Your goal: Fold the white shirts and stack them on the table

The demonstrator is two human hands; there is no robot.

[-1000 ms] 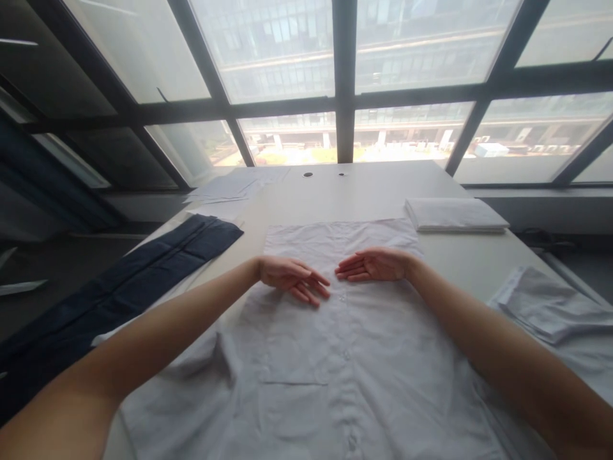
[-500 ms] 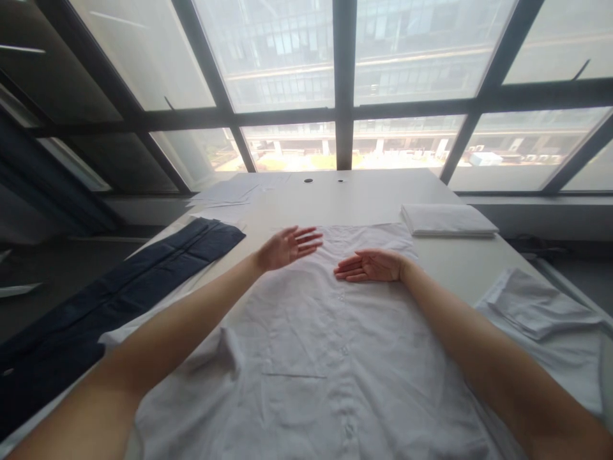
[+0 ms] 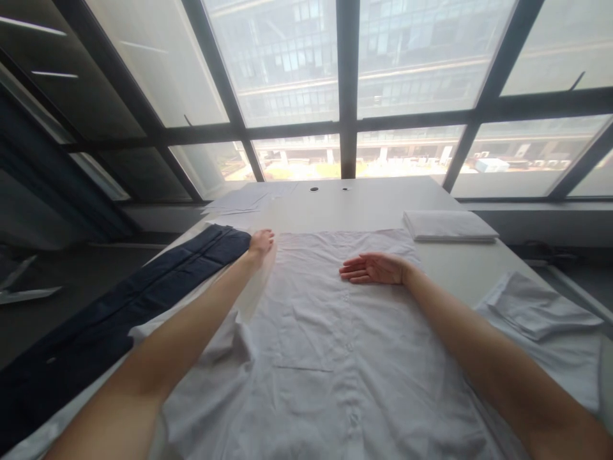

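A white button-up shirt point(image 3: 306, 319) lies spread on the white table, its chest pocket and button placket facing up and its far edge running across the table. My left hand point(image 3: 262, 241) is at the shirt's far left corner, close to the end of a folded dark navy garment point(image 3: 191, 262). Its fingers look loosely bent and apart, partly foreshortened, with nothing visible in them. My right hand point(image 3: 372, 268) rests open over the right half of the shirt, fingers stretched toward the left, palm partly showing. Creases run through the fabric around the placket.
A folded white cloth point(image 3: 450, 226) lies at the right back of the table point(image 3: 373, 201). Another white garment point(image 3: 541, 326) is along the right edge. Paper sheets point(image 3: 239, 197) lie at the back left. Large windows stand behind the table.
My left hand has moved left from the shirt's middle to its far left corner, its fingers less stretched out. My right hand stays in nearly the same place. The view has shifted slightly.
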